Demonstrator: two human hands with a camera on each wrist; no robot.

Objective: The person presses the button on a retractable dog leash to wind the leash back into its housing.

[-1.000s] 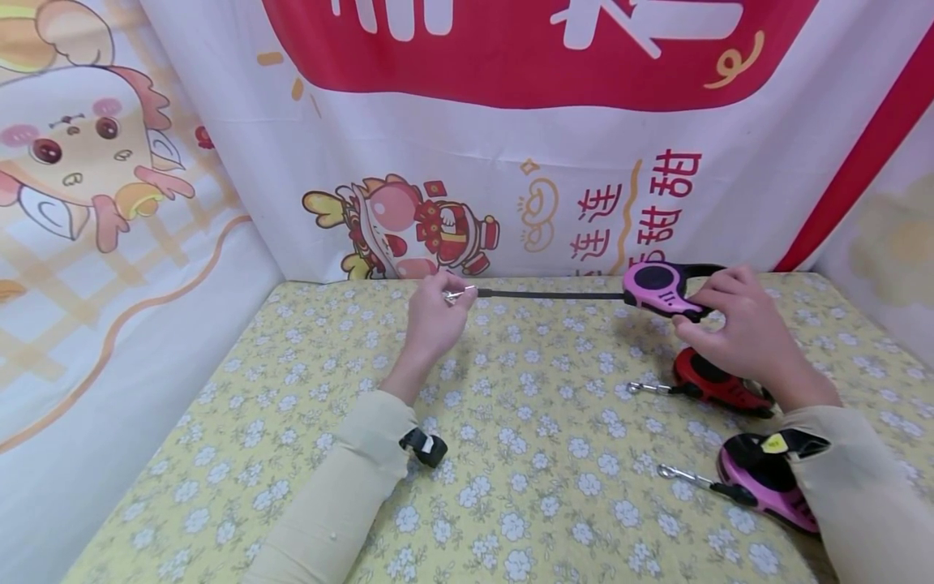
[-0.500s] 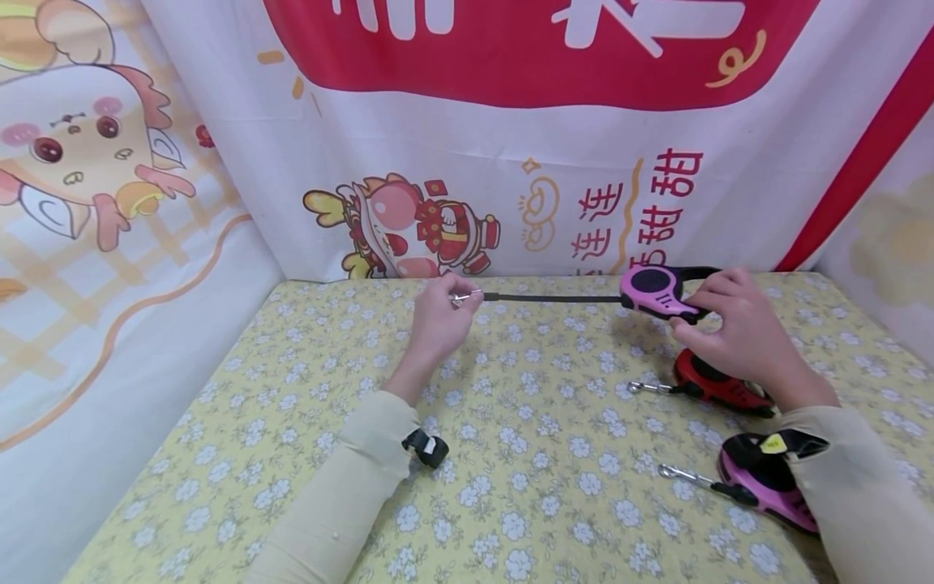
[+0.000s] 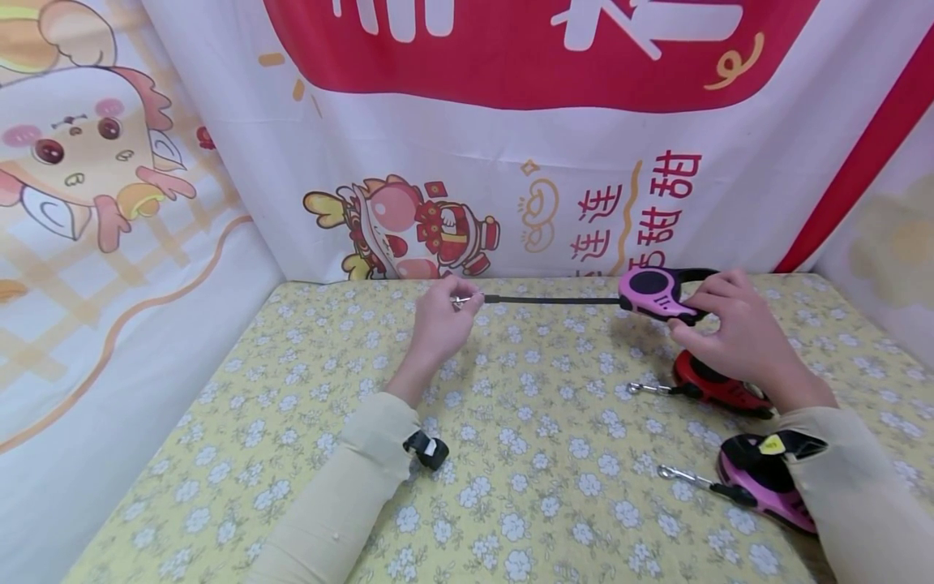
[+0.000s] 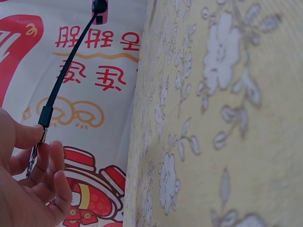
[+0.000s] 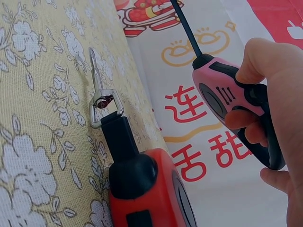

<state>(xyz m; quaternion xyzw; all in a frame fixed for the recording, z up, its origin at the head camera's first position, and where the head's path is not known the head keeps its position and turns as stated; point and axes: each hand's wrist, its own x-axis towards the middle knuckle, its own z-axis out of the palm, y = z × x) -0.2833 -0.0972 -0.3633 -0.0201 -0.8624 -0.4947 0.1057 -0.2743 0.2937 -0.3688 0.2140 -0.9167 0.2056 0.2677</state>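
Left hand (image 3: 438,320): pinched the small silver metal clip (image 3: 461,301) of the taut black strap (image 3: 554,299).
Right hand (image 3: 737,332): gripped the pink-and-black plastic retractable leash housing (image 3: 653,293) above the flowered yellow tablecloth (image 3: 511,454).
Risk: a slipped pinch would likely have let the clip whip back.

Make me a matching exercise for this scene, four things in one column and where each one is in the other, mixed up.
Things:
1. pink leash
2. metal clip
3. red leash
4. purple leash

Places:
A. pinched by the left hand
B. on the tablecloth, nearest the camera
C. held up by the right hand
D. on the tablecloth under the right hand

Pairs: 1-C, 2-A, 3-D, 4-B
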